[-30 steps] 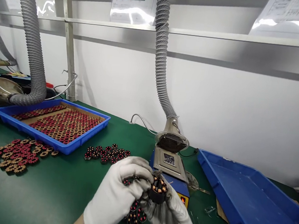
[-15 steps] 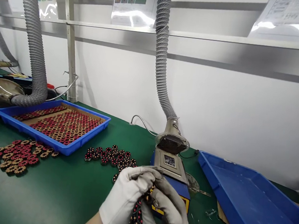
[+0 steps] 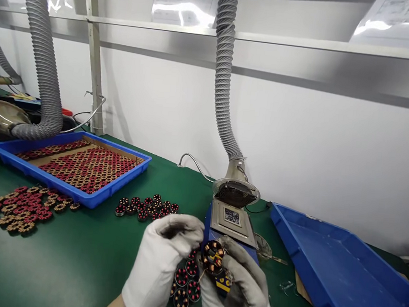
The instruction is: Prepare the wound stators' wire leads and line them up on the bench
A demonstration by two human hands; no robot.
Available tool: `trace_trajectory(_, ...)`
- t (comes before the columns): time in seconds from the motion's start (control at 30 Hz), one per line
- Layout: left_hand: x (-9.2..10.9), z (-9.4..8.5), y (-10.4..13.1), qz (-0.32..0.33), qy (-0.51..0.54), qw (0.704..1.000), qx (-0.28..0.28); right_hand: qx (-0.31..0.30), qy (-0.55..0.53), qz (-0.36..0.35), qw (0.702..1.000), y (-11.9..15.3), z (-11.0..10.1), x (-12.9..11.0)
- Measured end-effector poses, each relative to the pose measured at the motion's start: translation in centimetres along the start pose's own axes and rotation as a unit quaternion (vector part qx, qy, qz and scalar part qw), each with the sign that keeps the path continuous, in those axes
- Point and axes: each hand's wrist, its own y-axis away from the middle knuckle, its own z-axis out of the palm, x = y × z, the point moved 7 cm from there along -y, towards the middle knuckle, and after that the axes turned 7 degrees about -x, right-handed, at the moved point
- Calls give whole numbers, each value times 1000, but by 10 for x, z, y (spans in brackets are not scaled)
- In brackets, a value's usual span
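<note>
My right hand, in a grey-stained white glove, grips a round wound coil part between thumb and fingers, its copper and black face turned up. Close on its left, my left hand, also gloved, has its fingers curled together near the part; whatever they pinch is too small to make out. Round black-rimmed parts lie on the green table below and between the hands. Behind my right hand stands a blue device with a metal top plate and a small speckled square window.
A blue tray of red and tan ring parts sits at the left, with loose rings before it. More black-rimmed parts lie mid-table. A fume hood hangs behind the device. Another blue tray stands at the right.
My hands have moved apart slightly, my left to the left, and the coil part in my right hand now shows its face. The view has tilted down a little.
</note>
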Motion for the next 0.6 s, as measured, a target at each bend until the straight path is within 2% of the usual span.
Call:
trace_trajectory(0.07,5,-2,0,19,10,1000,-3,9,-5,-3,1000,0,0,-2)
trace_trajectory(0.2,-1,7,0,-81,-7,995,-65,17,-28,-8,999,3,2,-4)
trace_trajectory(0.37,-6,8,-1,-84,4,995,-59,7,-21,0,1000,6,4,-2)
trace_trajectory(0.47,-11,2,-5,-72,20,997,-33,4,-21,15,1000,4,4,-1)
trace_trajectory(0.6,3,-23,-8,9,39,997,59,-1,-46,28,999,-3,4,-2)
